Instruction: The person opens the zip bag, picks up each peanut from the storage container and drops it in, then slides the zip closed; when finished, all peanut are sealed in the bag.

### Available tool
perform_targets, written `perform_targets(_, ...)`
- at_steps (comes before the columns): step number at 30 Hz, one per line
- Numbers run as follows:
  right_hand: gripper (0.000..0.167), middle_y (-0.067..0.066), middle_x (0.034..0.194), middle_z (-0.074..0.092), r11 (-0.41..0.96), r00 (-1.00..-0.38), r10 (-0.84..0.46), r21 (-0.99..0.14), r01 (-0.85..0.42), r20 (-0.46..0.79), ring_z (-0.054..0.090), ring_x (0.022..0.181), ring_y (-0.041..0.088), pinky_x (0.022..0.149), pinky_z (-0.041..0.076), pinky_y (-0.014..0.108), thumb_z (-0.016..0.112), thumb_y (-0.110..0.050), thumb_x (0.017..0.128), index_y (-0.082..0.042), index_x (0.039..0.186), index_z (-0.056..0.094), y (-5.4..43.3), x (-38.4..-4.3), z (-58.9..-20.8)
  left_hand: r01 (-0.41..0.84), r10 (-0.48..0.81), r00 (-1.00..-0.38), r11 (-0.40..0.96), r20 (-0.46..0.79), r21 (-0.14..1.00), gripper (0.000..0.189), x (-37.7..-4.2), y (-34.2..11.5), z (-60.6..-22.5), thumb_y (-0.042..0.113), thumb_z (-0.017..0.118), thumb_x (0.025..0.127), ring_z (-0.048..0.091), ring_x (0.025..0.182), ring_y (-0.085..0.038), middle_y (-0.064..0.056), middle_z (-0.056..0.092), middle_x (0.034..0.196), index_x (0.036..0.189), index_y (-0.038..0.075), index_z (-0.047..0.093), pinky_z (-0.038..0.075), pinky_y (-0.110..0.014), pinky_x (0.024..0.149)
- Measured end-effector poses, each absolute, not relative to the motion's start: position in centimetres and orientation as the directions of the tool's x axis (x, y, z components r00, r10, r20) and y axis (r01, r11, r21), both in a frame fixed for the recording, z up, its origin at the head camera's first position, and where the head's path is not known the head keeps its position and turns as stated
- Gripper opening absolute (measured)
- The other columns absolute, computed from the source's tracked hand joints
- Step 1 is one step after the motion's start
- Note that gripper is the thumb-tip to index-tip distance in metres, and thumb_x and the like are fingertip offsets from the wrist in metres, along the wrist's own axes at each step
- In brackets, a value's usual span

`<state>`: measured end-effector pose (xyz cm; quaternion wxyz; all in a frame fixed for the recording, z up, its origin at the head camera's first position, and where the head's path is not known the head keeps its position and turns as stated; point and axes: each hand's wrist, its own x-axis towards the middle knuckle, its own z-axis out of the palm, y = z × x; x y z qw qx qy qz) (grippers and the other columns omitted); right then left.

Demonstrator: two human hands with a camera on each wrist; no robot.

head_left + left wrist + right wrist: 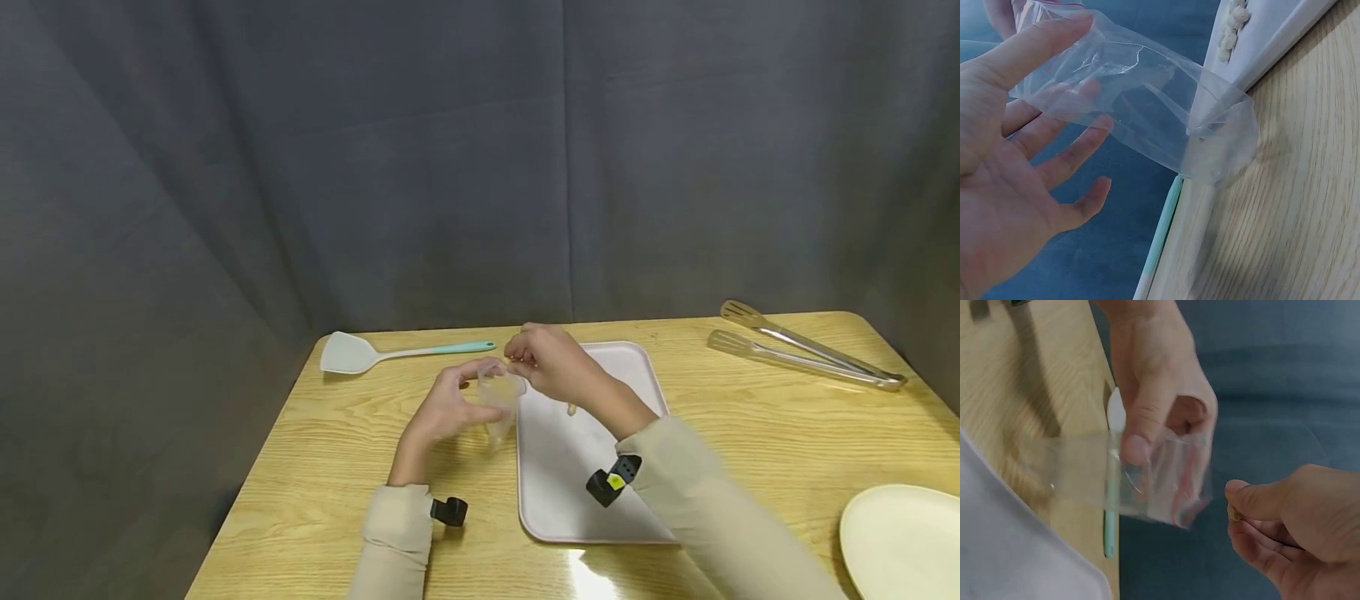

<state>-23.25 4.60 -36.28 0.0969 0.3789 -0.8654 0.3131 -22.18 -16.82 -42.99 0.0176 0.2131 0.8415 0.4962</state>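
Note:
A clear zip bag (497, 408) with a red line along its mouth hangs over the table, just left of the tray. My left hand (444, 407) holds it near the mouth, thumb on one side and fingers on the other. The bag's lower part looks empty in the left wrist view. Close to the mouth, my right hand (553, 364) pinches a small tan piece (1234, 513) that looks like a peanut in its shell, mostly covered by the fingertips. Several similar pale, lumpy pieces (1232, 28) lie on the white tray (555, 492), largely hidden by the right arm in the head view.
A spatula (408, 353) with a white head and mint handle lies at the back left. Metal tongs (810, 350) rest, spread apart, at the back right. A cream plate (903, 542) sits at the front right. Dark curtain (450, 167) hangs behind the table.

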Motion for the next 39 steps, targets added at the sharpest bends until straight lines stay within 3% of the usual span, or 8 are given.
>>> perform_targets(5, 0.009, 0.006, 0.085, 0.068, 0.495, -0.684, -0.615, -0.483, -0.722, 0.393, 0.064, 0.074, 0.016, 0.066, 0.054, 0.028, 0.075, 0.001, 0.086, 0.001, 0.095, 0.076, 3.6, -23.2, -36.8, 0.335, 0.374, -0.911, 0.427, 0.173, 0.840, 0.072, -22.0, -16.9, -43.0, 0.019, 0.085, 0.077, 0.048, 0.130, -0.022, 0.000, 0.059, 0.137, 0.142, 0.011, 0.056, 0.035, -0.052, 0.106)
perform_targets(13, 0.012, 0.007, 0.086, 0.067, 0.505, -0.694, -0.613, -0.487, -0.712, 0.378, 0.064, 0.077, 0.017, 0.069, 0.055, 0.030, 0.074, 0.003, 0.085, 0.001, 0.097, 0.076, 3.2, -23.1, -37.0, 0.334, 0.371, -0.912, 0.420, 0.177, 0.844, 0.073, -22.0, -17.1, -42.8, 0.021, 0.086, 0.077, 0.048, 0.129, -0.024, -0.002, 0.060, 0.135, 0.142, 0.010, 0.055, 0.034, -0.055, 0.107)
perform_targets(23, 0.017, 0.008, 0.090, 0.069, 0.515, -0.705, -0.619, -0.499, -0.697, 0.346, 0.065, 0.079, 0.018, 0.070, 0.055, 0.030, 0.075, 0.005, 0.084, 0.001, 0.100, 0.076, 3.2, -23.0, -37.2, 0.346, 0.374, -0.908, 0.423, 0.186, 0.837, 0.066, -22.1, -17.1, -42.9, 0.022, 0.085, 0.078, 0.052, 0.125, -0.020, 0.005, 0.061, 0.133, 0.139, 0.017, 0.059, 0.036, -0.055, 0.104)
perform_targets(27, 0.016, 0.008, 0.091, 0.069, 0.539, -0.725, -0.607, -0.503, -0.676, 0.324, 0.065, 0.080, 0.019, 0.071, 0.056, 0.033, 0.075, 0.003, 0.085, 0.001, 0.101, 0.075, 3.8, -23.2, -37.1, 0.330, 0.368, -0.913, 0.417, 0.175, 0.847, 0.065, -22.1, -17.0, -42.9, 0.020, 0.085, 0.077, 0.052, 0.123, -0.020, 0.002, 0.064, 0.128, 0.137, 0.017, 0.060, 0.036, -0.055, 0.105)
perform_targets(39, 0.014, 0.010, 0.084, 0.066, 0.681, -0.827, -0.497, -0.473, -0.559, 0.261, 0.063, 0.078, 0.024, 0.071, 0.054, 0.041, 0.074, 0.008, 0.081, 0.004, 0.095, 0.073, 10.9, -25.4, -39.9, 0.323, 0.368, -0.914, 0.406, 0.170, 0.855, 0.046, -22.1, -17.0, -43.2, 0.016, 0.086, 0.076, 0.045, 0.134, -0.020, -0.005, 0.053, 0.145, 0.120, 0.018, 0.070, 0.035, -0.055, 0.107)
